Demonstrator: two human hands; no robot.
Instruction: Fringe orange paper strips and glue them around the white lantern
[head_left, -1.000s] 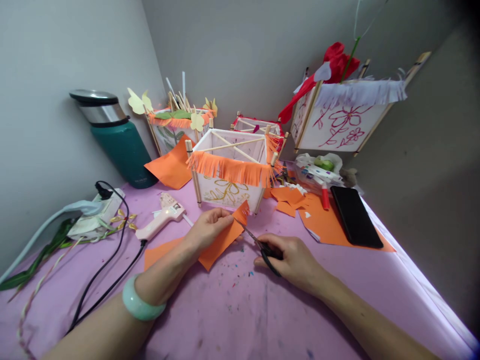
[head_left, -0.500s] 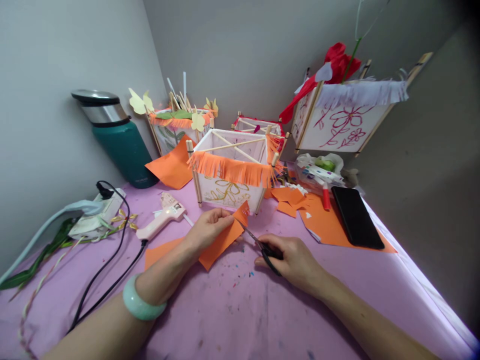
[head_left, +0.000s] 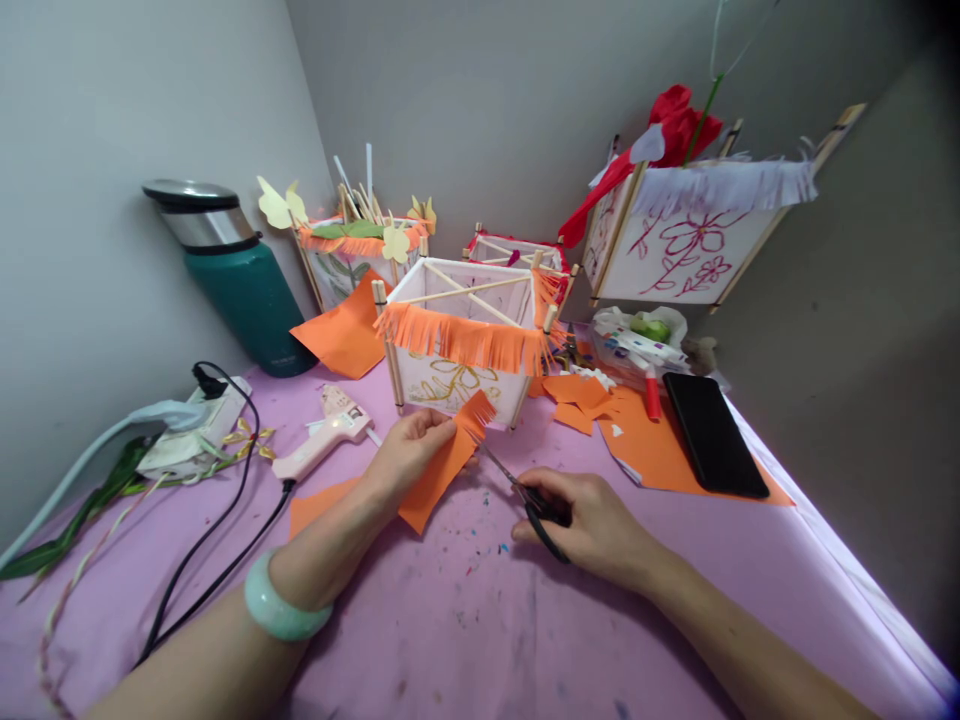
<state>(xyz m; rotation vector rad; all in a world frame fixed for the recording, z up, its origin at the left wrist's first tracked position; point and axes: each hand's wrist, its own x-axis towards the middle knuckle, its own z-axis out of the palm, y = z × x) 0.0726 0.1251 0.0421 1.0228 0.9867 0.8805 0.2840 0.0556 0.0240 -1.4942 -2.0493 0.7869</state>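
Currently pinching orange strip (head_left: 436, 477) with left hand (head_left: 409, 452), gripping scissors (head_left: 546, 526) with right hand (head_left: 604, 525); facing fringed lantern (head_left: 459, 342), near glue gun (head_left: 324, 442).

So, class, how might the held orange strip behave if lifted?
The orange strip is probably light, being thin. Its uncut part seems fairly stiff, extending flat past the left hand; the snipped edge is likely floppier, cut into narrow strands.

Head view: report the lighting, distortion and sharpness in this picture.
Head view: top right corner falls dark, while the table's right edge looks bright; head view: apparent wide-angle stretch makes the teal bottle lean; head view: scissors show no obvious motion blur, but the bottle's lettering is too small to read.
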